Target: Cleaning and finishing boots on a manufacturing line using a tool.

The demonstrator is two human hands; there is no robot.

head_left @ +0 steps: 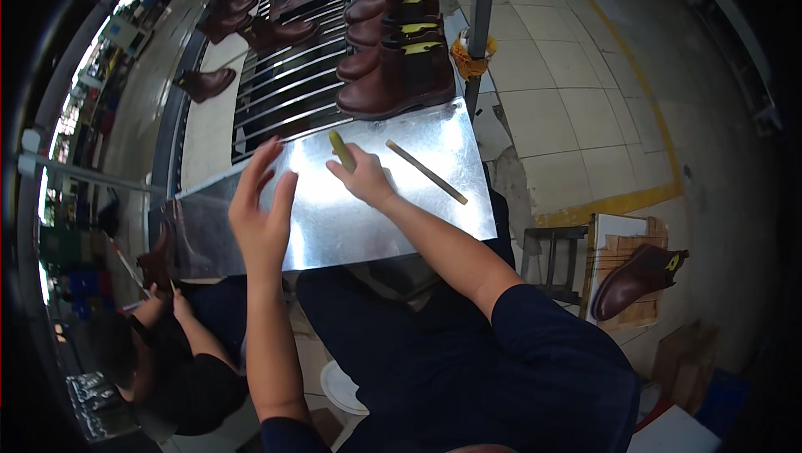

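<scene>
My right hand point(365, 176) is closed round a short olive-green stick point(341, 151) with a rounded end, just over the shiny metal tabletop point(338, 232). What kind of stick it is, I cannot make out. To its left my left hand point(263, 207) is raised, fingers and thumb apart, with nothing in it. Right of my right hand a longer, thin olive-coloured stick point(426, 172) lies slantwise on the metal. Several brown ankle boots point(388, 77) with yellow pull tabs stand side by side at the tabletop's far edge.
Beyond the tabletop runs a roller conveyor point(288, 77) with more brown boots point(280, 34). A single boot point(639, 282) rests on cardboard at the right. A metal post point(481, 19) rises beside the conveyor. At the lower left a co-worker point(188, 361) handles another boot point(157, 261).
</scene>
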